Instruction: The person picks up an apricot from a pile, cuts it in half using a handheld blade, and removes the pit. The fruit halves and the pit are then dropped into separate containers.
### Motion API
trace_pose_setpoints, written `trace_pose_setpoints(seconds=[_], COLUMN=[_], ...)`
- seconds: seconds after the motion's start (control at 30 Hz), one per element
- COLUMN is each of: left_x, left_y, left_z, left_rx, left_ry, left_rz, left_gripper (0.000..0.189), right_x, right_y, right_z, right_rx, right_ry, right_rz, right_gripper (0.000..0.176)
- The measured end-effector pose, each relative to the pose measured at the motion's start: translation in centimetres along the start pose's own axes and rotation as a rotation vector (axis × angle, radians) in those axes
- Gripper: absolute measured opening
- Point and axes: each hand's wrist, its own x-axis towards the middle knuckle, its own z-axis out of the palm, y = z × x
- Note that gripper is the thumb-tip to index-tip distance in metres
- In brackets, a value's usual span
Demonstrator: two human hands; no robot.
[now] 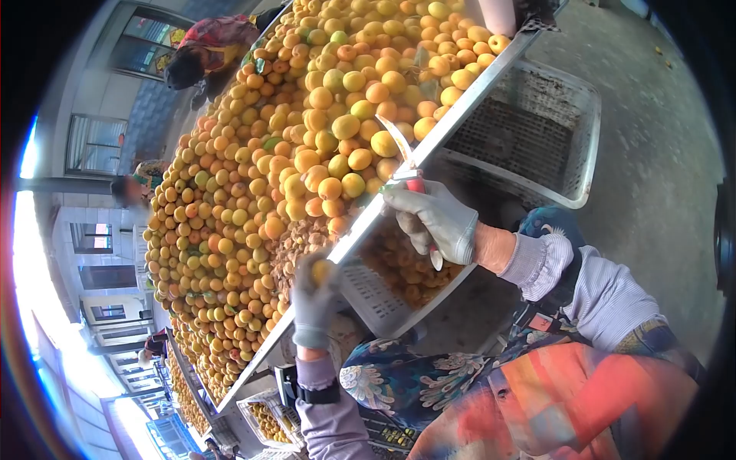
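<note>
My right hand (pixel 441 222), in a pale work glove, is closed around the red handle of a knife (pixel 397 142) with a curved silver blade. The blade points up over the table's metal edge (pixel 475 96), close to the fruit. A rounded metal end sticks out below the fist. My left hand (pixel 313 303), also gloved and blurred by motion, is closed on a yellow apricot (pixel 322 271) by the table edge. Beside it lies a heap of brown pits (pixel 295 247). A large pile of apricots (pixel 253 192) covers the table beyond both hands.
Under the edge, between my hands, stands a pale crate (pixel 368 295) with brownish-orange pieces inside. A dirty grey crate (pixel 579 146) sits on the floor at right. Another crate (pixel 268 422) holds apricots. Other people (pixel 218 46) work along the far side; a forearm (pixel 498 15) shows at top.
</note>
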Motion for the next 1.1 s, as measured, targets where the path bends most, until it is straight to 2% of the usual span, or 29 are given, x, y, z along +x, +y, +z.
trace_pose_setpoints(seconds=[0.03, 0.07, 0.1, 0.17, 0.2, 0.23, 0.3, 0.33, 0.37, 0.4, 0.43, 0.5, 0.53, 0.57, 0.63, 0.8, 0.87, 0.9, 0.93, 0.97, 1.0, 1.07, 1.1], left_x=[-1.0, -1.2, -1.1, -0.3, 1.1, 2.2, 5.2, 6.8, 8.7, 9.9, 10.6, 11.7, 12.8, 13.3, 14.2, 14.6, 14.5, 14.4, 13.4, 11.5, 10.4, 8.4, 7.7], left_y=[1.5, 3.1, 1.3, -3.8, 0.1, -0.7, -3.7, -6.2, -8.9, -8.9, -9.1, -6.5, -9.1, -9.2, -9.5, -9.7, -11.5, -11.9, -12.4, -8.2, -6.7, -5.1, -5.7], left_z=[0.4, 0.2, 0.3, 0.3, -0.6, -1.1, -2.7, -3.6, -4.3, -4.4, -4.3, -3.5, -3.8, -3.7, -3.7, -4.3, -5.4, -6.2, -7.0, -6.7, -6.3, -5.0, -4.0], left_rx=[-0.176, 0.115, 0.117, -0.281, -0.062, -0.037, -0.066, -0.066, 0.118, 0.302, 0.298, 0.517, 0.692, 0.689, 0.898, 0.776, -0.265, -0.803, -0.915, -1.026, -1.021, -0.243, -0.281], left_ry=[-0.131, -0.181, -0.175, 0.092, 0.149, 0.267, 0.373, 0.374, 0.422, 0.470, 0.469, 0.405, 0.400, 0.401, 0.302, 0.315, 0.407, 0.348, 0.325, 0.301, 0.308, 0.247, 0.286], left_rz=[-0.152, -0.145, -0.146, -0.131, -0.185, -0.085, -0.149, -0.138, -0.112, -0.084, -0.072, -0.367, -0.311, -0.304, -0.299, -0.329, -0.294, -0.255, -0.249, -0.239, -0.235, 0.023, 0.142], left_gripper=[0.043, 0.046, 0.046, 0.045, 0.044, 0.045, 0.048, 0.048, 0.049, 0.049, 0.049, 0.049, 0.047, 0.047, 0.046, 0.043, 0.042, 0.043, 0.041, 0.040, 0.040, 0.036, 0.033], right_x=[0.0, -0.1, -0.1, -0.1, -0.2, -0.3, -0.7, -0.5, 0.0, 0.2, 0.5, 0.5, 0.4, 0.4, 0.5, 0.9, 0.5, 0.5, 0.6, 0.6, 0.6, 0.3, 0.3], right_y=[0.1, 0.1, 0.1, 0.4, 0.6, 0.8, 0.9, 1.7, 2.6, 3.0, 3.4, 3.5, 3.3, 3.3, 3.3, 3.9, 3.3, 3.4, 3.6, 3.7, 3.7, 3.6, 3.7], right_z=[0.0, 0.0, 0.0, 0.0, 0.2, 0.4, 0.9, 0.6, 0.0, 0.0, -0.3, -0.1, 0.0, 0.0, 0.0, -0.5, -0.2, -0.2, -0.3, -0.3, -0.1, 0.3, 0.5], right_rx=[0.001, -0.033, -0.069, -0.112, -0.209, -0.306, -0.402, -0.483, -0.563, -0.624, -0.661, -0.669, -0.674, -0.675, -0.692, -0.687, -0.645, -0.645, -0.643, -0.641, -0.640, -0.642, -0.642], right_ry=[-0.006, 0.001, 0.007, 0.013, 0.033, 0.054, 0.000, -0.018, -0.033, -0.045, -0.052, -0.061, -0.073, -0.069, -0.078, -0.096, -0.088, -0.093, -0.097, -0.103, -0.111, -0.114, -0.120], right_rz=[0.003, 0.012, 0.018, 0.035, 0.031, 0.025, 0.013, -0.040, -0.094, -0.120, -0.102, -0.102, -0.102, -0.108, -0.045, -0.106, -0.014, -0.013, -0.016, -0.021, -0.024, -0.034, -0.034], right_gripper=[0.025, 0.025, 0.025, 0.026, 0.025, 0.025, 0.020, 0.024, 0.028, 0.029, 0.028, 0.029, 0.031, 0.031, 0.032, 0.030, 0.030, 0.030, 0.029, 0.028, 0.028, 0.026, 0.026])
